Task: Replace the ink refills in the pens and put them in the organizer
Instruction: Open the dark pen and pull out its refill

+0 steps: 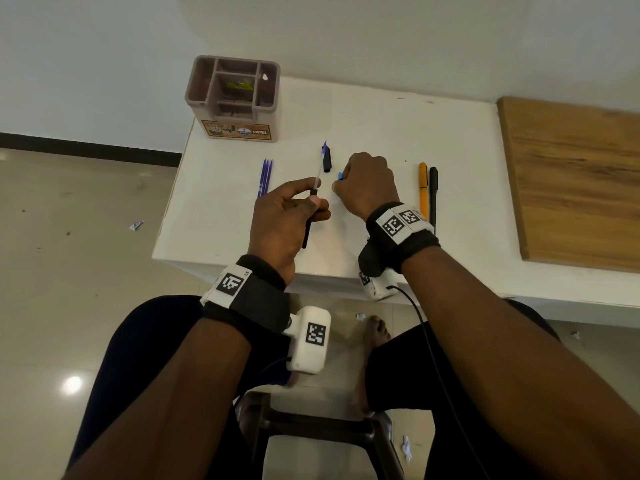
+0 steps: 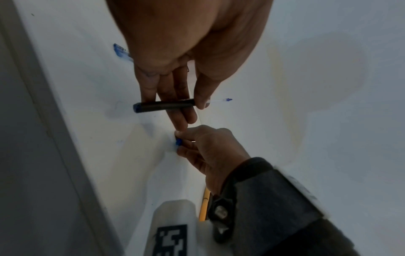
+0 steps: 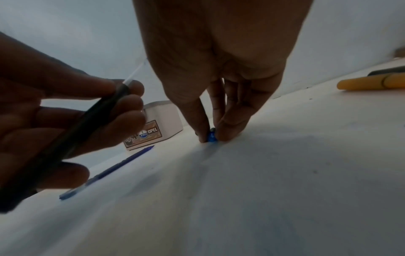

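black pen barrel (image 1: 308,216) with clear refill (image 1: 318,173) sticking out sits in my left hand (image 1: 280,220), fingers curled around it above the white table (image 1: 381,133). my right hand (image 1: 367,185) pinches a small blue cap (image 1: 340,176) on the table, probably to close the pen. brown organizer (image 1: 235,98) waits far behind.

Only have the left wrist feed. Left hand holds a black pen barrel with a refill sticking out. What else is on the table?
Observer: Three blue refills lie left of the left hand.
Operator: Is the organizer visible?
Observer: Yes, a brown organizer stands at the table's far left corner.
Operator: I see a yellow pen. Anything beside it?
Observer: A black pen lies right beside the yellow pen.
Operator: What about the pen's cap?
Observer: A black cap lies beyond the left hand.
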Demonstrator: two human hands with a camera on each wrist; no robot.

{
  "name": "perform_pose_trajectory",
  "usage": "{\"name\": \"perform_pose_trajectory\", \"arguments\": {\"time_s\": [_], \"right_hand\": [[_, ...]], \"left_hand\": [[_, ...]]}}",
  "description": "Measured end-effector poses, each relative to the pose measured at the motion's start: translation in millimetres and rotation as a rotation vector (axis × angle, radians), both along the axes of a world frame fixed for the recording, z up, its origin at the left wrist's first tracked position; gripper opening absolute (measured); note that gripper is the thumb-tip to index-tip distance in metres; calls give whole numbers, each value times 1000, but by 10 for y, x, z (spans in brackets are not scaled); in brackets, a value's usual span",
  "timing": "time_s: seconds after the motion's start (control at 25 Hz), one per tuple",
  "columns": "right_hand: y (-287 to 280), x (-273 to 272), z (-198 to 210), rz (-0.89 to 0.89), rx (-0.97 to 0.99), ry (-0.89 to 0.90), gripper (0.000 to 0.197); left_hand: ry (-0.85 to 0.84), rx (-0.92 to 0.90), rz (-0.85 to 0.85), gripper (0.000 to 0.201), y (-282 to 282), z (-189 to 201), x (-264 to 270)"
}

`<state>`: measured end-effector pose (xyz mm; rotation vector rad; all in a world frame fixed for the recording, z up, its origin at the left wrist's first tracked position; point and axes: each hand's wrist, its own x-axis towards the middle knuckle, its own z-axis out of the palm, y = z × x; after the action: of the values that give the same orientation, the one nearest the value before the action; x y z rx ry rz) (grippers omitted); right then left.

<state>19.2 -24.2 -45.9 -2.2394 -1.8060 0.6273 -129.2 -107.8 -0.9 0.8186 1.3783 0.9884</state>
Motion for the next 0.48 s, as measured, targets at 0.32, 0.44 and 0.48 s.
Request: {"name": "perform_pose_trajectory", "arguments": {"time_s": [0.32,0.44,0.48], "right_hand": [[-215,68,561,-105,187,444,24],[-413,7,665,-67,174,680,15],[-445,3,661,-49,192,687,12]], "left_hand": [[-12,-6,13,29,36,44,58],[-31,2,1,30,30,77,96],[-35,7,-2,30,28,85,107]]}}
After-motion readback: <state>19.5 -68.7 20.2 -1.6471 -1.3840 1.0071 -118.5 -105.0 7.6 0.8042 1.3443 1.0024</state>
